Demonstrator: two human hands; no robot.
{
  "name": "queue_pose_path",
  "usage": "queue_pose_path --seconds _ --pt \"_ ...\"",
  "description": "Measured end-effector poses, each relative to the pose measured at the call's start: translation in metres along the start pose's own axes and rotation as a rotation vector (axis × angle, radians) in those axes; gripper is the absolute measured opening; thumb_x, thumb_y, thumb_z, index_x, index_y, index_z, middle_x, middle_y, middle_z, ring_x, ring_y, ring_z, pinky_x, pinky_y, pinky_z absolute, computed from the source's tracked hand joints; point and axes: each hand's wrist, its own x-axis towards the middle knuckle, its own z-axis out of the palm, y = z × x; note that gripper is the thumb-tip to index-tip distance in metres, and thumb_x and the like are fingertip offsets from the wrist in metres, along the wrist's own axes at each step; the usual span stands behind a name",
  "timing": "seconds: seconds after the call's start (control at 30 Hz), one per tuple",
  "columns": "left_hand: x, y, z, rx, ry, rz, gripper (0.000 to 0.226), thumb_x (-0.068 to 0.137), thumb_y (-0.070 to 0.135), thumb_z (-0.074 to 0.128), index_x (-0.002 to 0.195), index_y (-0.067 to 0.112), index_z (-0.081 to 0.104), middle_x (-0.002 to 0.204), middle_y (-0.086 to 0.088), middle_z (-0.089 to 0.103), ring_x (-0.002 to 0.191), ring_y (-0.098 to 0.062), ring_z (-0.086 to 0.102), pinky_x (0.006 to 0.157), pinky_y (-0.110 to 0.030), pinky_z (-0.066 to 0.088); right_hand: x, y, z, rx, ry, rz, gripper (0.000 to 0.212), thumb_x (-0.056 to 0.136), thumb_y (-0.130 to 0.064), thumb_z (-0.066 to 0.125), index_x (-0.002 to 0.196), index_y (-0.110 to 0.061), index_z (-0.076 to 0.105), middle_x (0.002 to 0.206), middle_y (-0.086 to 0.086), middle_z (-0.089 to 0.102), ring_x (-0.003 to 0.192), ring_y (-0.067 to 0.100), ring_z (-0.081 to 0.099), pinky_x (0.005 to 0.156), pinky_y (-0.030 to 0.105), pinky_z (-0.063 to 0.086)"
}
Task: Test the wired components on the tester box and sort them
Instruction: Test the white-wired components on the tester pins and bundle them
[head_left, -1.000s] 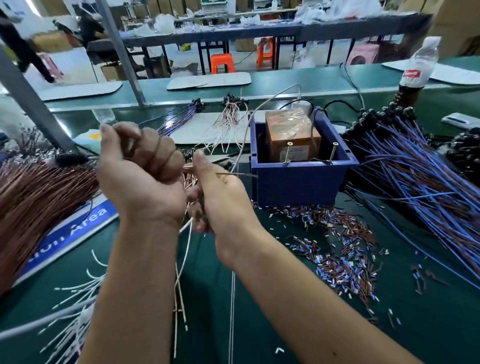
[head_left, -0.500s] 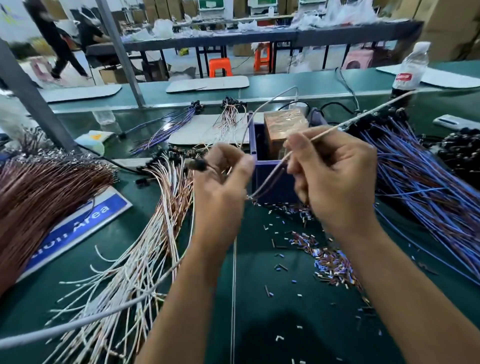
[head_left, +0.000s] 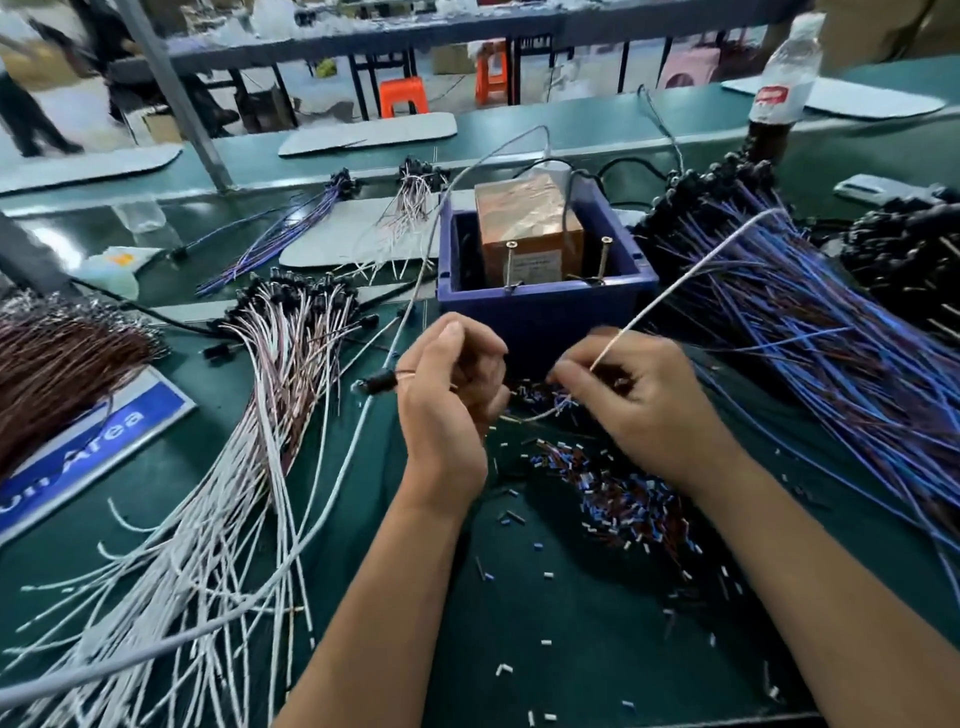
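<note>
The blue tester box stands mid-table with a copper-wrapped block and two upright screws inside. Just in front of it, my left hand grips a wired component whose black head sticks out to the left. My right hand pinches that component's white wire, which rises up and to the right. A pile of white-and-brown wired components lies left of the box. A large heap of blue-wired components lies to its right.
Cut insulation bits litter the green mat under my hands. A brown wire bundle and a blue sign lie at far left. A bottle stands back right. A grey cable runs across the mat.
Both hands have come down from in front of the box to just above the mat. The white wire now points up to the right from my right hand.
</note>
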Motion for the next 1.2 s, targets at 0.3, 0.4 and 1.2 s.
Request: queue_pose_path --seconds 0.3,0.4,1.2 --pt "0.001 0.002 0.0 -0.068 0.194 0.104 0.032 0.096 0.021 0.041 0.071 0.006 0.055 0.061 -0.005 0.035 0.049 -0.013 0.023 0.046 -0.023 0.02 -0.002 -0.003 -0.007 -0.119 -0.349 0.017 0.026 0.099 -0.031 0.06 0.087 -0.019 0.08 0.081 -0.007 0.071 0.078 0.013 0.067 0.072 0.042 0.052" --pt "0.004 0.004 -0.005 -0.148 0.255 0.106 0.034 0.103 0.013 0.036 0.075 0.006 0.054 0.061 -0.002 0.039 0.048 -0.01 0.024 0.045 -0.023 0.023 -0.002 -0.007 -0.01 -0.003 -0.368 0.094 0.026 0.105 -0.024 0.059 0.086 -0.023 0.076 0.071 -0.006 0.073 0.07 0.01 0.068 0.069 0.028 0.051" --pt "-0.011 -0.021 0.011 0.797 -0.269 0.3 0.01 0.093 0.004 0.072 0.088 0.013 0.074 0.071 0.01 0.067 0.064 -0.006 0.06 0.063 -0.014 0.042 0.003 -0.004 -0.016 0.75 -0.054 0.362 0.007 0.096 -0.028 0.067 0.095 -0.021 0.066 0.061 0.012 0.063 0.039 0.013 0.044 0.039 0.019 0.033"
